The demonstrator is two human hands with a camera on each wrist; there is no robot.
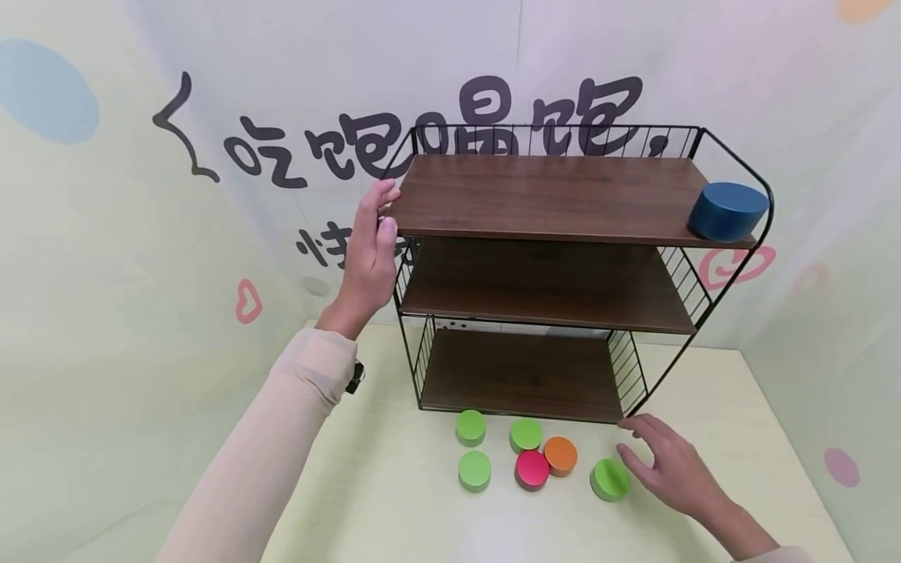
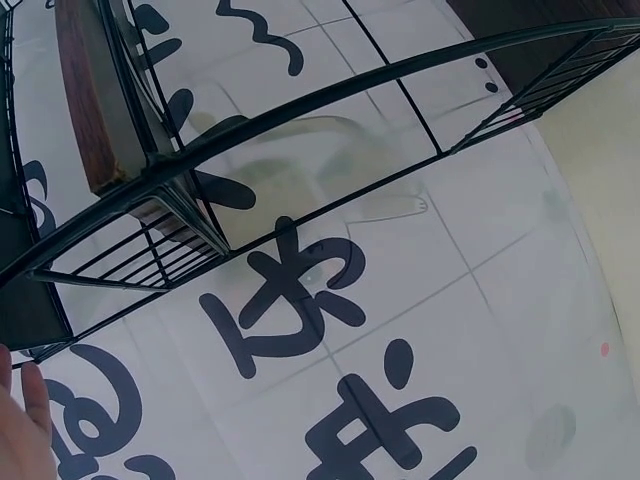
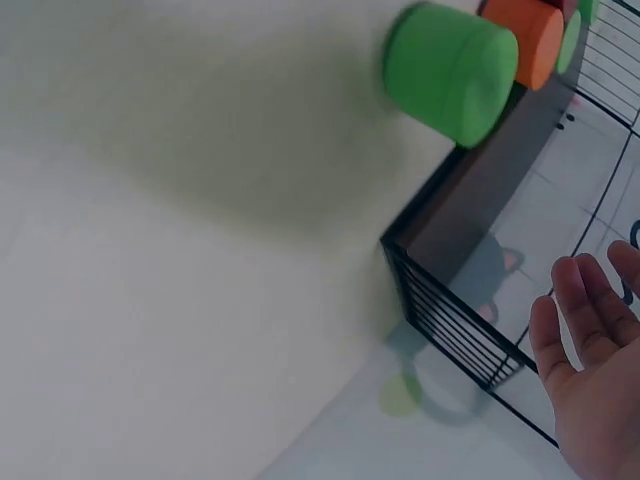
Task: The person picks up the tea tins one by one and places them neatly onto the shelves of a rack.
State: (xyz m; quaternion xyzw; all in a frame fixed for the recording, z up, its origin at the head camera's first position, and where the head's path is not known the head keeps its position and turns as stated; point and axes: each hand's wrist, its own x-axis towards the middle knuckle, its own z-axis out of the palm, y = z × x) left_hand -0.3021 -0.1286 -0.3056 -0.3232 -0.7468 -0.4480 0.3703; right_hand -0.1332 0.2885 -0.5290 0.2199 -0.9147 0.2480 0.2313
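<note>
Brown-boarded, the wire rack point(image 1: 549, 281) stood near the tabletop's point(image 1: 380, 500) back edge, a left hand point(image 1: 373, 242) against its top shelf's point(image 1: 556, 195) left end; whether it gripped, I couldn't tell. The right hand point(image 1: 672, 469), fingers open, was near the rack's lower front right corner and a green cylinder point(image 1: 609, 479); only the right wrist view showed its palm. Only the head view showed the blue cylinder point(image 1: 728, 213) up top.

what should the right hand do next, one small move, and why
I'd probably bring the right hand over to the nearest green container and grip it: the hand holds nothing, that container stands on the table just beside the thumb, and the left hand is up at the rack's left side.
</note>
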